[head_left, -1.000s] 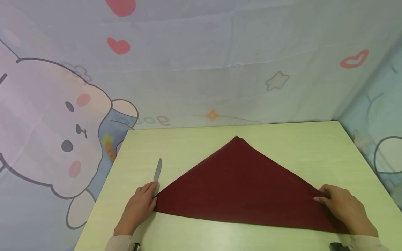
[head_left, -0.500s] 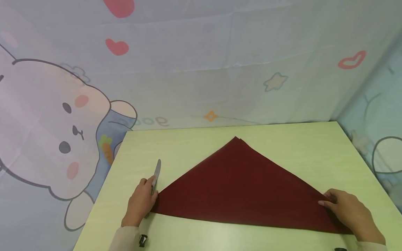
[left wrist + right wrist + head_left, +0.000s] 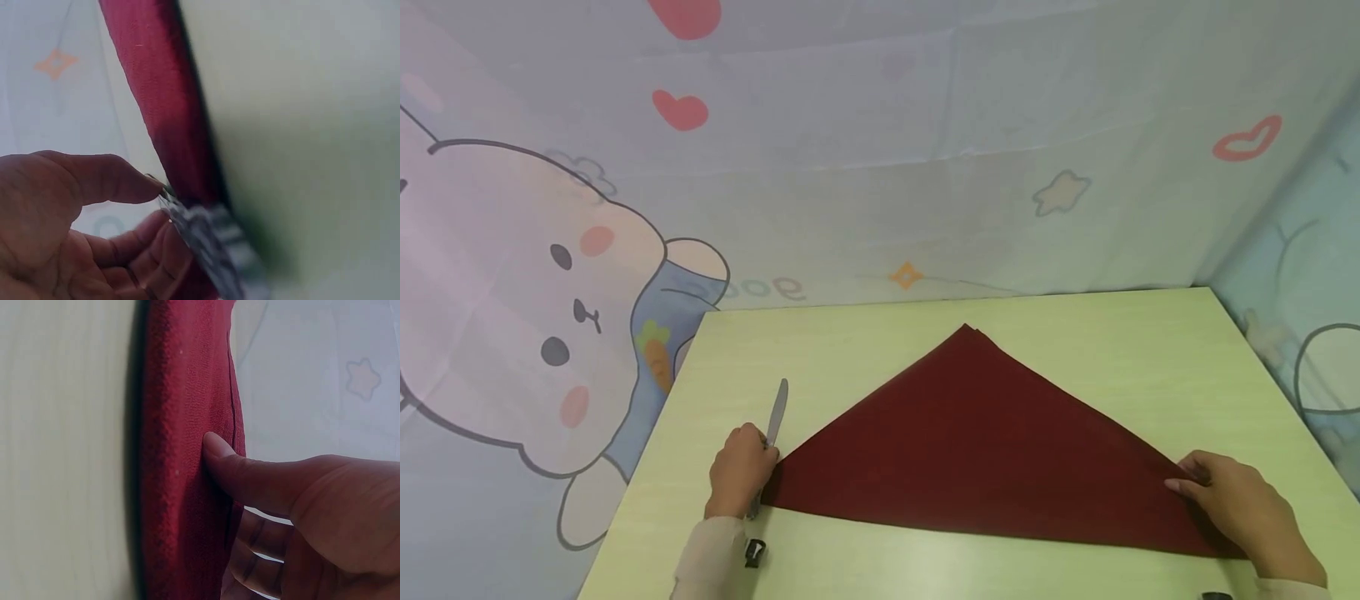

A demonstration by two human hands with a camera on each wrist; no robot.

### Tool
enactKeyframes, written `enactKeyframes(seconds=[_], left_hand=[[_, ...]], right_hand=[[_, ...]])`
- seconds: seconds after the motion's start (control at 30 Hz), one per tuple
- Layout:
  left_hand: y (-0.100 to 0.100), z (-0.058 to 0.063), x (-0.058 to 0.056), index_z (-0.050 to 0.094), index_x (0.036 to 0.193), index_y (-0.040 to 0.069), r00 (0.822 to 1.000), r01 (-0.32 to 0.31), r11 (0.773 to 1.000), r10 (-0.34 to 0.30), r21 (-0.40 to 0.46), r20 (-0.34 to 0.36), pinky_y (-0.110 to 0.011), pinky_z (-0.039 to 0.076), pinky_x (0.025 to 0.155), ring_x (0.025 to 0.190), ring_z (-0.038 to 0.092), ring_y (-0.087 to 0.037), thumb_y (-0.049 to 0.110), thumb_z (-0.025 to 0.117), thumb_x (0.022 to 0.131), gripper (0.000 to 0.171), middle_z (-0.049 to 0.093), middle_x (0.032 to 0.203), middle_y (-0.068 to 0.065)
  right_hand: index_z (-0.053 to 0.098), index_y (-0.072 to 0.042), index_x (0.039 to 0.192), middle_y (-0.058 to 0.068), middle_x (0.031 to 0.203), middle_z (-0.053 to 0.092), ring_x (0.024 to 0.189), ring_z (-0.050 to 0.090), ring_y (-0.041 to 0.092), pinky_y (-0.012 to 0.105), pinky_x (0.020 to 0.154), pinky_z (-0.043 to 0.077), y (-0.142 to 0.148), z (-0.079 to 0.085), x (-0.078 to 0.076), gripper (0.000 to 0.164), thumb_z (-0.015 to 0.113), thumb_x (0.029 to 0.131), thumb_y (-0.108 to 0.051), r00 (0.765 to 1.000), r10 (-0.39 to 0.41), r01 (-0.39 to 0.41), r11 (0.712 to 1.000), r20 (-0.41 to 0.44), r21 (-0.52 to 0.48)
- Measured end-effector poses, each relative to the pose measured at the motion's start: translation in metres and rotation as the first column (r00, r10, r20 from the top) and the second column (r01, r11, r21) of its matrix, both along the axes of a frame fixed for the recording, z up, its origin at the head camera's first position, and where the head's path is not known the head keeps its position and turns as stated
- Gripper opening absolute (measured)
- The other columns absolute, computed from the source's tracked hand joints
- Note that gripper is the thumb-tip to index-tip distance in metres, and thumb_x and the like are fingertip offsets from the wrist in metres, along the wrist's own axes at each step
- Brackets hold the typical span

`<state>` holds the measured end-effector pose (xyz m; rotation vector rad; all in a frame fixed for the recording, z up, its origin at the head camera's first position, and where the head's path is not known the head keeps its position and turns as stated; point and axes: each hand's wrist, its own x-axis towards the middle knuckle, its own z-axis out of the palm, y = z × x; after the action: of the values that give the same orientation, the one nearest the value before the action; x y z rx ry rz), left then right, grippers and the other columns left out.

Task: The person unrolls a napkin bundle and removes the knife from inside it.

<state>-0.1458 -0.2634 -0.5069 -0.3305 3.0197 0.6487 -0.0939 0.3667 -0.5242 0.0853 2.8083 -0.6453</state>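
A dark red cloth (image 3: 977, 450), folded into a triangle, lies on the table with its peak pointing away. At its left corner my left hand (image 3: 743, 471) grips a silver table knife (image 3: 778, 412), whose blade points away from me. The left wrist view shows thumb and fingers around the patterned handle (image 3: 215, 244), close beside the cloth. My right hand (image 3: 1247, 508) pinches the slanting edge near the right corner, thumb (image 3: 219, 450) on top and the other fingers past the edge. The right corner is partly covered by this hand.
The pale yellow-green table (image 3: 850, 333) ends at a curtain (image 3: 880, 192) printed with hearts, stars and a cartoon animal. The curtain continues along the right side. A small black clip-like piece (image 3: 756, 553) sits by the left sleeve.
My left hand has gone from lying over the knife and the cloth's left corner to holding the knife's handle. The right hand has shifted slightly right along the cloth's edge.
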Motion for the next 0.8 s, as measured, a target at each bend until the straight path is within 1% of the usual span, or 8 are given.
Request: enactKeyframes(seconds=[0.07, 0.13, 0.33, 0.6, 0.7, 0.8], left_hand=[[0.0011, 0.0013, -0.0034, 0.059, 0.071, 0.001, 0.999, -0.024, 1.000, 0.024, 0.010, 0.027, -0.035, 0.042, 0.042, 0.054, 0.052, -0.023, 0.008, 0.062, 0.084, 0.015, 0.056, 0.070, -0.011], [0.0020, 0.0029, -0.0056, 0.056, 0.068, 0.002, 0.998, -0.039, 0.999, 0.039, 0.005, 0.049, -0.035, 0.041, 0.042, 0.053, 0.051, -0.023, 0.009, 0.062, 0.083, 0.018, 0.055, 0.066, -0.011], [0.0003, 0.0051, -0.0069, 0.055, 0.070, 0.002, 0.994, -0.053, 0.999, 0.051, 0.012, 0.097, -0.035, 0.041, 0.043, 0.054, 0.051, -0.024, 0.013, 0.060, 0.082, 0.017, 0.056, 0.064, -0.011], [-0.0023, 0.0043, -0.0061, 0.055, 0.071, 0.003, 0.989, -0.075, 0.996, 0.069, 0.041, 0.129, -0.034, 0.040, 0.043, 0.055, 0.049, -0.022, 0.017, 0.061, 0.084, 0.020, 0.054, 0.064, -0.009], [-0.0028, 0.0031, -0.0062, 0.055, 0.072, 0.003, 0.989, -0.080, 0.996, 0.074, 0.047, 0.129, -0.034, 0.040, 0.043, 0.055, 0.049, -0.022, 0.018, 0.061, 0.084, 0.020, 0.054, 0.065, -0.009], [-0.0029, 0.0026, -0.0065, 0.056, 0.073, 0.002, 0.990, -0.079, 0.996, 0.073, 0.047, 0.120, -0.033, 0.040, 0.044, 0.055, 0.049, -0.022, 0.018, 0.061, 0.083, 0.019, 0.053, 0.065, -0.009]], right_hand=[[0.070, -0.011, 0.102, -0.003, 0.084, 0.068, 0.076, 0.059, 0.015, 0.047, 0.065, 0.050, -0.0008, 0.0020, 0.0009, 0.032, 0.073, 0.092, -0.041, 1.000, 0.001, -0.001, 1.000, -0.001, -0.001], [0.070, -0.010, 0.102, -0.002, 0.085, 0.068, 0.077, 0.059, 0.015, 0.047, 0.065, 0.050, -0.0017, 0.0032, 0.0016, 0.031, 0.073, 0.092, -0.040, 1.000, 0.002, -0.002, 1.000, -0.001, -0.004], [0.070, -0.009, 0.101, -0.001, 0.084, 0.068, 0.077, 0.060, 0.016, 0.048, 0.066, 0.050, -0.0041, 0.0045, 0.0021, 0.030, 0.072, 0.093, -0.039, 1.000, -0.004, 0.004, 1.000, 0.003, -0.005], [0.070, -0.012, 0.100, -0.003, 0.084, 0.067, 0.076, 0.059, 0.015, 0.046, 0.065, 0.050, -0.0023, 0.0038, 0.0022, 0.029, 0.073, 0.092, -0.040, 1.000, -0.003, 0.003, 1.000, -0.008, 0.001], [0.070, -0.012, 0.101, -0.001, 0.085, 0.068, 0.077, 0.060, 0.016, 0.047, 0.065, 0.049, -0.0018, 0.0027, 0.0020, 0.031, 0.073, 0.092, -0.042, 1.000, 0.004, -0.004, 1.000, -0.002, -0.005], [0.070, -0.012, 0.101, -0.002, 0.085, 0.067, 0.077, 0.059, 0.016, 0.047, 0.065, 0.049, -0.0018, 0.0022, 0.0024, 0.030, 0.073, 0.092, -0.040, 1.000, 0.005, -0.005, 1.000, -0.003, -0.005]])
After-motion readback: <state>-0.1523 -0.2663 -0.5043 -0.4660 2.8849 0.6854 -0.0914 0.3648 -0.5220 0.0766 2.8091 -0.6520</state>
